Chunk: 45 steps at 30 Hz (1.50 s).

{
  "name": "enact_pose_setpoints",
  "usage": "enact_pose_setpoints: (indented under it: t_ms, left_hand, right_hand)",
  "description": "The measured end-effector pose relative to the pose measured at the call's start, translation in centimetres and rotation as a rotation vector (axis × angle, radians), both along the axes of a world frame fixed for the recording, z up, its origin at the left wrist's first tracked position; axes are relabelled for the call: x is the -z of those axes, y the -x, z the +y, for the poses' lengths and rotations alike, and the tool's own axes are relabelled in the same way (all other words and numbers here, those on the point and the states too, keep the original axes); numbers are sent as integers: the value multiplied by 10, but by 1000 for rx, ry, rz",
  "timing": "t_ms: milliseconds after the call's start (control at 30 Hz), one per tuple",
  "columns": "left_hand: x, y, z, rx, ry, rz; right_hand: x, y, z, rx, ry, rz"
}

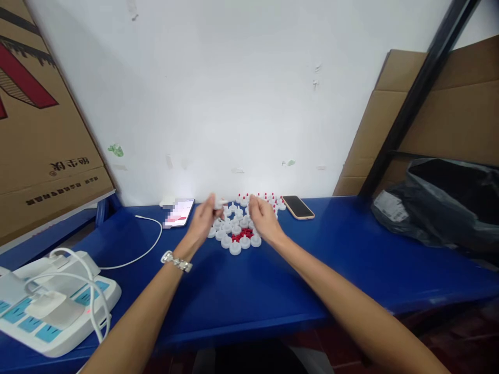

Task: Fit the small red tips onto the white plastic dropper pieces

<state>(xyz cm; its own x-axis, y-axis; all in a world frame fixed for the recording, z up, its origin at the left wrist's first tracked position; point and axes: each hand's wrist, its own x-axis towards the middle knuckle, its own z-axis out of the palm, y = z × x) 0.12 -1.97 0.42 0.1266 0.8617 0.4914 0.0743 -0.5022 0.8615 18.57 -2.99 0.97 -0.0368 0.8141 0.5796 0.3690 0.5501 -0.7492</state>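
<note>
A small white cap (221,203), pinched in the fingers of the left hand (203,222), hangs just above a cluster of white caps (238,228) at the far middle of the blue surface (241,296). The right hand (263,218) hovers over the same cluster, fingers curled downward close to the caps; whether they grip one cannot be told at this distance. The caps stand packed together, some tipped with red (268,199) toward the wall, and loose red pieces (241,235) lie among the nearer ones. A watch (176,261) circles the left wrist.

Handling the pinched cap well looks to call for a light grip on its rim and a straight lift, since the neighbours stand touching and a sideways drag could topple them.

A phone (180,212) with a lit screen lies just left of the cluster, a white cable (146,244) running from it, and a second, dark phone (298,207) lies just right. A power strip (54,306) with plugged adapters sits at the near left edge. Cardboard boxes (42,130) lean at both sides, and a black bag (444,208) rests on the right.
</note>
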Motion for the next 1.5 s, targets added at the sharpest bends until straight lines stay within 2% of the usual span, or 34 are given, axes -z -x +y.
enact_pose_setpoints:
  t_ms: [67,200,267,367,467,567,633,700,767,867,933,1000,1167,1300,1400,1500]
  left_hand:
    - [1,7,4,-47,-23,18]
    - [5,7,1,-62,-85,301]
    - [7,3,-1,-65,-105,420]
    - [8,-1,-5,-79,-121,518]
    - [7,-4,-7,-98,-145,553]
    - [6,-7,-8,-122,-158,565]
    - [8,-6,-7,-157,-153,570]
    - [10,-4,-5,-199,-144,590]
    - [13,-2,-4,-224,-145,635]
    - [16,0,-2,-222,-171,694]
    - [18,0,-2,-208,-181,705]
    - [18,0,-2,-200,-179,708]
    - [17,0,-3,-200,-179,726]
    - [17,1,-3,-197,-185,734]
    - [17,1,-3,-192,-193,734]
    - [15,-1,-5,-183,-223,730]
  right_hand:
    - [1,-10,5,22,18,-71]
    - [7,-20,8,-126,84,-428]
    - [9,-21,7,-165,95,-513]
    - [8,-20,7,-184,139,-406]
    - [7,-18,12,-288,176,-154]
    - [6,-17,23,-358,163,-25]
    - [4,-16,34,-291,130,-34]
    - [0,-16,48,-146,86,-135]
    - [-5,-16,65,12,66,-323]
    - [-11,-10,88,174,94,-662]
    - [-13,-4,100,223,117,-843]
    - [-12,3,109,219,142,-935]
    - [-5,10,122,152,204,-963]
    - [-6,1,120,145,205,-922]
    - [-6,-17,101,186,173,-840]
    - [-1,-40,66,205,120,-683]
